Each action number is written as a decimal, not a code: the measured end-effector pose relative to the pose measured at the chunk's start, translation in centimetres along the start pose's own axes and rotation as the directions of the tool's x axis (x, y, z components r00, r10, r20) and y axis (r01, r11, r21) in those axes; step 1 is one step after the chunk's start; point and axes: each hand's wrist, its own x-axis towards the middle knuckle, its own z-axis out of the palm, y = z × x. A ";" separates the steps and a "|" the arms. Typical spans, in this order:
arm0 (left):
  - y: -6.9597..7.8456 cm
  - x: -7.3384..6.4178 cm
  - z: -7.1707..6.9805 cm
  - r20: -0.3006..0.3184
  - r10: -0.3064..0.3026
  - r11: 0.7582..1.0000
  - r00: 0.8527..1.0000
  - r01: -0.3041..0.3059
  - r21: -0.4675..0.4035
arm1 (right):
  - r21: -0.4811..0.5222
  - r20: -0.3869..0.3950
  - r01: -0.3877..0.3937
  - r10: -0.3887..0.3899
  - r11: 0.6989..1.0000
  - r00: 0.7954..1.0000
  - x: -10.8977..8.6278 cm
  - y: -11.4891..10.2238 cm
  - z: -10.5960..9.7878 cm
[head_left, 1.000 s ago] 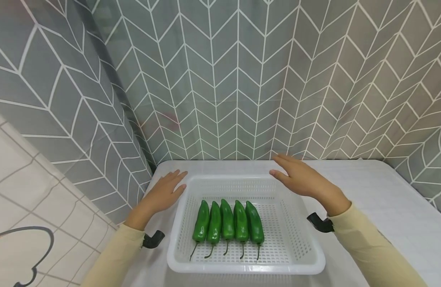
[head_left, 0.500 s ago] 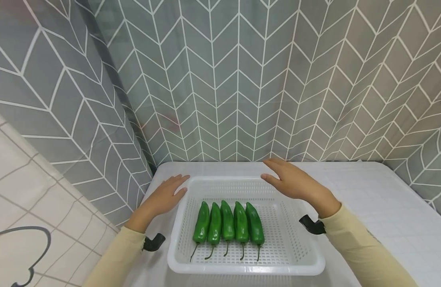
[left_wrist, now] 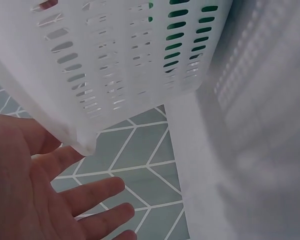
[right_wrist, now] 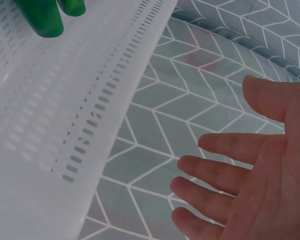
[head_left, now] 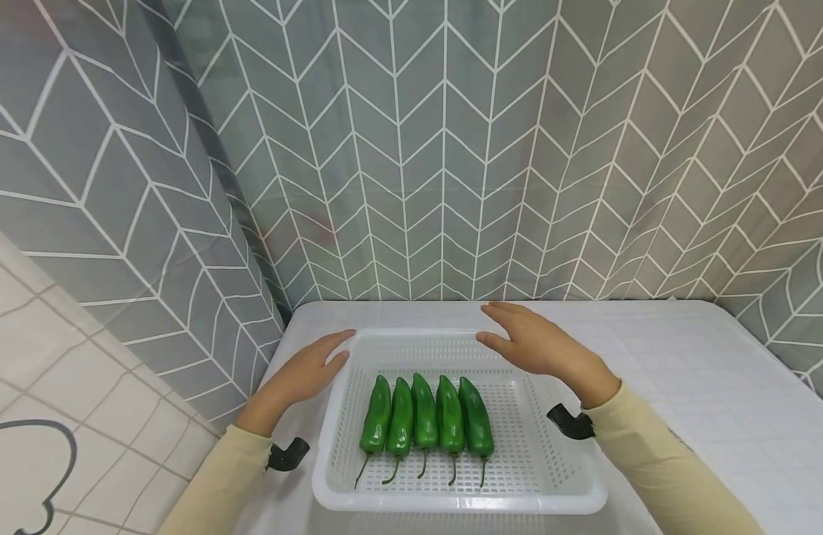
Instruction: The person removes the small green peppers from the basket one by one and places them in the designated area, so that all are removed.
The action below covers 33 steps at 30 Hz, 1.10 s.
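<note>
A white perforated plastic basket (head_left: 458,502) holds several green peppers (head_left: 424,416), laid side by side with their stems toward me. At its far left corner, my left hand (head_left: 307,371) has its fingers extended. In the left wrist view, that left hand (left_wrist: 35,185) has thumb and index finger right at the rim of the basket (left_wrist: 102,85), the other fingers spread below. My right hand (head_left: 541,345) hovers by the basket's back right part, holding nothing. The right wrist view shows this right hand (right_wrist: 250,185) with loosely spread fingers, apart from the basket (right_wrist: 35,210).
The basket stands on a table with a white cloth (head_left: 705,371). A grey patterned curtain (head_left: 444,148) hangs right behind the table's far edge and along the left. White tile-patterned material (head_left: 117,416) lies at the lower left. Each sleeve has a black wrist mount (head_left: 572,422).
My right hand has moved left, in over the basket's back right part. The left hand's fingers have come closer together and tipped slightly at the far left corner. Basket and peppers have stayed put.
</note>
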 end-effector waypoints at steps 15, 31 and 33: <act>-0.3 0.0 0.4 0.013 -0.020 0.995 1.000 0.021 -0.099 | 0.026 0.067 -0.019 0.017 0.999 0.998 0.2 -0.3 1.2; -0.5 0.1 0.8 0.012 -0.029 0.984 1.000 0.031 -0.173 | 0.078 0.167 -0.062 0.049 0.995 0.985 0.8 -0.3 2.3; -0.6 0.1 0.9 0.012 -0.029 0.982 0.999 0.031 -0.185 | 0.081 0.178 -0.074 0.059 0.994 0.982 0.8 -0.3 2.4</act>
